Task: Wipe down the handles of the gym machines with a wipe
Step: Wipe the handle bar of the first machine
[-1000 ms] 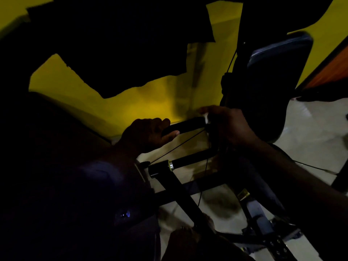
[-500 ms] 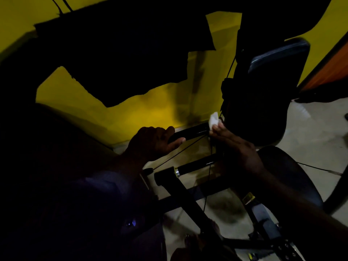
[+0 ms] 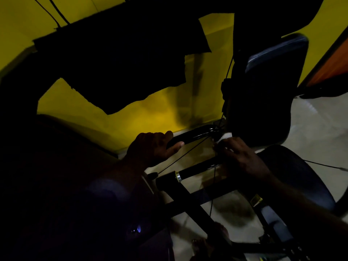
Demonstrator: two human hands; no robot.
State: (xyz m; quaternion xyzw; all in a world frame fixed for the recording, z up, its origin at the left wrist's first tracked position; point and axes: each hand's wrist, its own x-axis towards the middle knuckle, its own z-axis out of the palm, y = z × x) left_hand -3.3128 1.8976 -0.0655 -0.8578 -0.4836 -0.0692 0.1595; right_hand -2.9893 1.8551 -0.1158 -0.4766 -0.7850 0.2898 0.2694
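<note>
Wiping upper handle (image 3: pixel 195 134), R end; light v. dim.
L hand (image 3: pixel 154 147) is clenched round the handle's L end, steadying it. R hand (image 3: pixel 243 157) pinches wipe (image 3: pixel 225 137) against the handle's R end, by the cables. Next, prob.: draw wipe along bar toward L hand, which must shift off. Lower handle (image 3: pixel 199 167) left to do, I judge.

1. L hand (image 3: pixel 154 147): fingers curled over the handle (image 3: pixel 195 134), thumb stretched along its underside w/ tip pointing right. Back of hand faces cam.
2. L forearm: runs down-left from the wrist into the dark, detail lost.
3. R hand (image 3: pixel 243 157): back up, fingers reaching up-left, tips bunched on the wipe (image 3: pixel 225 137).
4. R forearm: comes in from bottom-right corner, wrist approx straight.
5. Hands apart, not touching.
</note>
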